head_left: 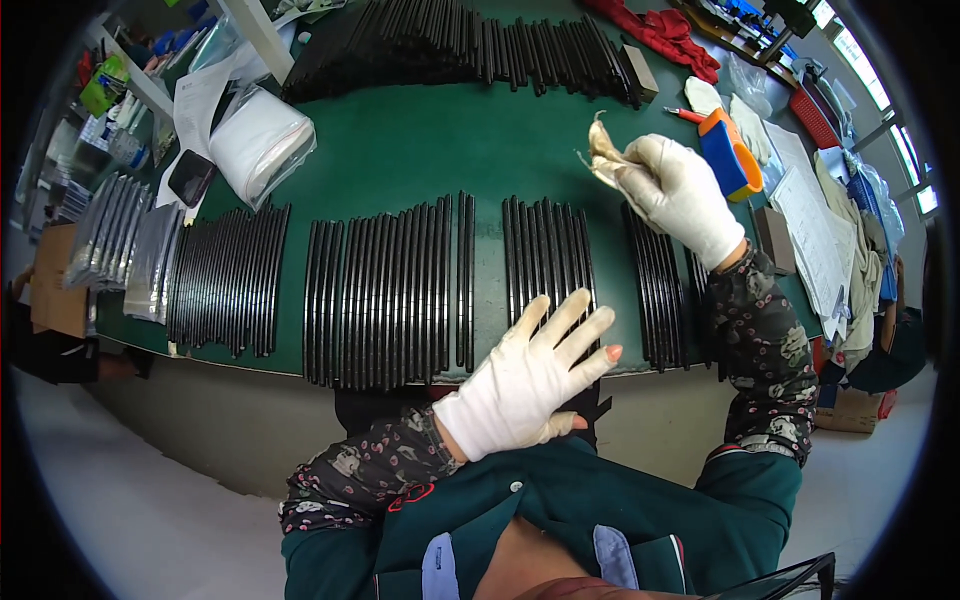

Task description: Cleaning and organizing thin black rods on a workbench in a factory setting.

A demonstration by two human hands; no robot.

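My left hand point(525, 385), in a white glove with a couple of bare fingertips, is spread flat at the table's front edge. Its fingers lie over the near ends of a group of black rods point(545, 240); whether they press on them I cannot tell. A crumpled cream rag point(605, 155) is pinched in my gloved right hand point(685, 190), above the far end of another rod group point(655, 290). Left of my left hand are a wider row of black rods point(395, 290) and a pair set slightly apart point(466, 280).
More rods point(225, 280) and bagged bundles point(105, 230) lie at the left, near a phone point(190, 178). A large rod pile point(400, 45) fills the back. An orange-and-blue tape roll point(730, 155), a grey block point(773, 240) and papers point(810, 235) are at the right.
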